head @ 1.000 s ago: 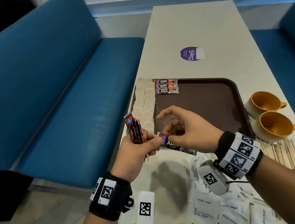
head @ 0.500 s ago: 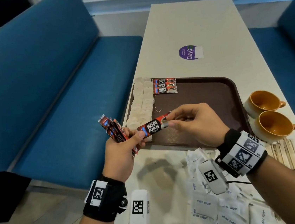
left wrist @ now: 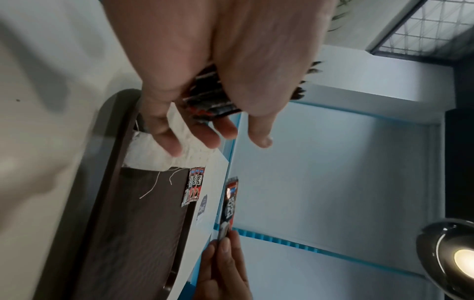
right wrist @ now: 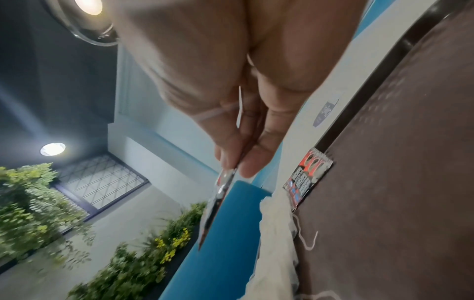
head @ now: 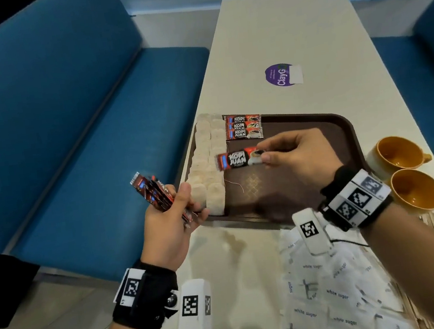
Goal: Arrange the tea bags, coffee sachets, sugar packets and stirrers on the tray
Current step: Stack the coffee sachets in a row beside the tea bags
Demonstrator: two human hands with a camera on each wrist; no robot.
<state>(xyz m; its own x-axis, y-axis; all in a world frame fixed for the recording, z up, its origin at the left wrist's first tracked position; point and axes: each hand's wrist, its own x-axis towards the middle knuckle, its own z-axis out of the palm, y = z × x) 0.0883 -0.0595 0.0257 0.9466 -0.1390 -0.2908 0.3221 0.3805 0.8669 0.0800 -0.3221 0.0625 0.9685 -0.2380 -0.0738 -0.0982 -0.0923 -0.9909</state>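
right hand [head: 301, 154] pinches one coffee sachet [head: 239, 159] by its end, label up, above the tray [head: 342, 133], likely to lay it below the three placed sachets [head: 244, 129] | left hand [head: 173, 220] grips the spare sachets [head: 152, 190] as stock | tea bags [head: 207, 162] line tray's left edge | sugar packets [head: 333, 294] wait at counter's near edge

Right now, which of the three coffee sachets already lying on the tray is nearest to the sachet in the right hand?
The nearest-row sachet, lowest of the three in the head view; the held sachet hovers just beside it.
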